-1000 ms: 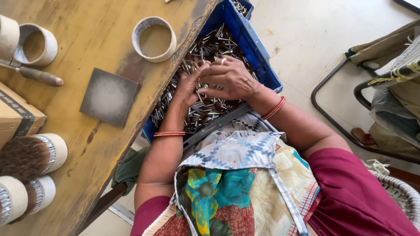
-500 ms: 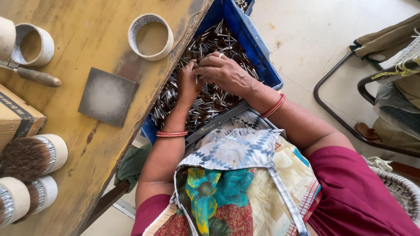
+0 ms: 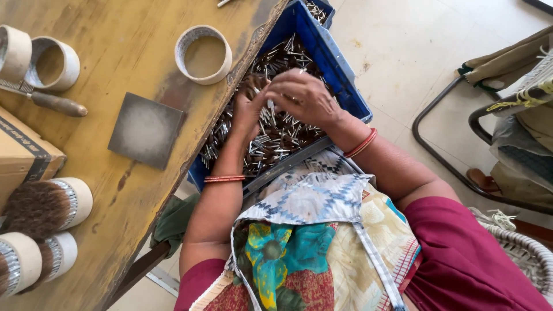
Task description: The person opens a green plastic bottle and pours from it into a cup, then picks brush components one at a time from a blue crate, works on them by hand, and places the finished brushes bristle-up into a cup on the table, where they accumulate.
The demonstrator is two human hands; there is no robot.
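A blue plastic crate point(image 3: 340, 80) sits on my lap against the table edge, full of small thin metal pieces with dark brown ends point(image 3: 276, 138). Both hands are inside it, close together over the heap. My left hand point(image 3: 247, 109) is cupped around a small bunch of the pieces, whose brown tips show above the fingers. My right hand point(image 3: 305, 95) lies palm down beside it, with fingertips pinching a few metal pieces against the left hand. Red bangles sit on both wrists.
A worn wooden table point(image 3: 115, 63) on the left carries a white ring point(image 3: 203, 55), a grey square plate point(image 3: 146, 129), a wooden-handled tool point(image 3: 57, 105), a cardboard box point(image 3: 23, 155) and round brushes point(image 3: 49, 204). A metal chair point(image 3: 495, 144) with cloth stands right.
Both hands have drawn closer together and shifted slightly toward the crate's far end; the left hand has closed around a bunch of pieces.
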